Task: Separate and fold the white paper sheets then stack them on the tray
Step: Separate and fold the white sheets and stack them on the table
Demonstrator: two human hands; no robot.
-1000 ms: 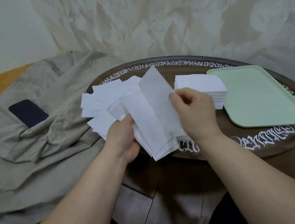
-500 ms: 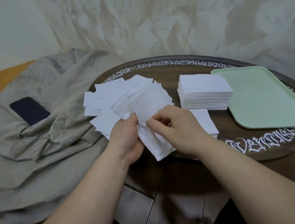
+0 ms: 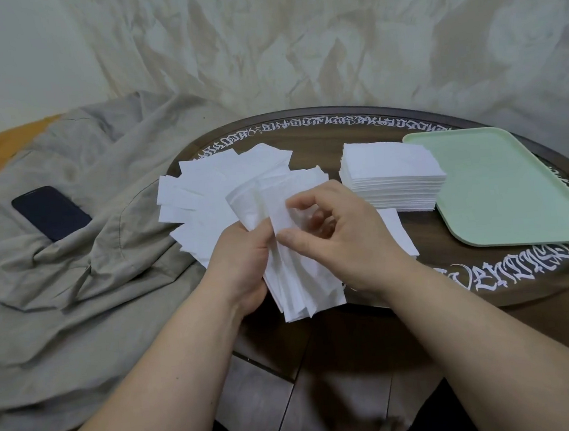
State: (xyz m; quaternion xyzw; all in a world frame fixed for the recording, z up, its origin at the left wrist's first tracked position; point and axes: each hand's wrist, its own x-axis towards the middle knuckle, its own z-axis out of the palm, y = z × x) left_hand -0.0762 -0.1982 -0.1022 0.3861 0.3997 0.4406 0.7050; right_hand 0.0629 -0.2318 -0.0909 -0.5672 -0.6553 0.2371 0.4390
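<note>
Your right hand [image 3: 344,241] hides part of a flat sheet [image 3: 398,236], and the tray [image 3: 501,189] runs off the right edge.

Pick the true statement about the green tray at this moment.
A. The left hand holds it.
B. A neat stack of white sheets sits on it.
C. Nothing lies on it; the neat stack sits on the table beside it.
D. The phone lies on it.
C: the green tray shows only bare surface, and the neat stack rests on the table against its left edge.
</note>
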